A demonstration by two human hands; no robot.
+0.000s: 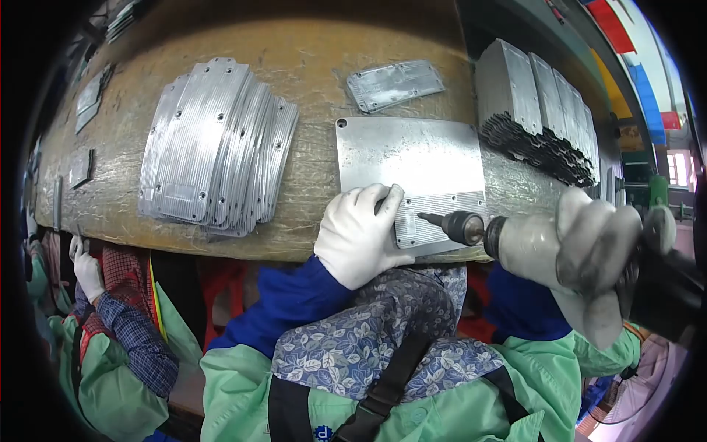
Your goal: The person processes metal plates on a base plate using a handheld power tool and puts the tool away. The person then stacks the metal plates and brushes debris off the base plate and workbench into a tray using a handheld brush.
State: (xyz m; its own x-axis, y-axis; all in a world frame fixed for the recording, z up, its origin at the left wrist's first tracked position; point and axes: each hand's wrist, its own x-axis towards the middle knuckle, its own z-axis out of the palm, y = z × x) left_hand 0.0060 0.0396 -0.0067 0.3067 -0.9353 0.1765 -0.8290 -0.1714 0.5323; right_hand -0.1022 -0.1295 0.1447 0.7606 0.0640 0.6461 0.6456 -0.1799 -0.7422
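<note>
A smooth metal plate (pixel 398 155) lies on the table in front of me, with a ribbed metal piece (pixel 442 214) along its near edge. My left hand (pixel 361 232), in a white glove, rests at the left end of the ribbed piece, thumb and fingers pressed near its corner. In my right hand (pixel 596 250), gloved and slightly blurred, is a power drill (pixel 526 247) with its fingers wrapped round the body. The bit points left, over the ribbed piece; whether it touches the metal cannot be made out.
Fanned ribbed plates (pixel 213 147) lie at left, and a small stack (pixel 395 85) sits behind the smooth plate. Tall stacks (pixel 515 88) stand at back right. More pieces (pixel 90 99) lie at far left. A co-worker's gloved hand (pixel 88 274) is at the table's left front edge.
</note>
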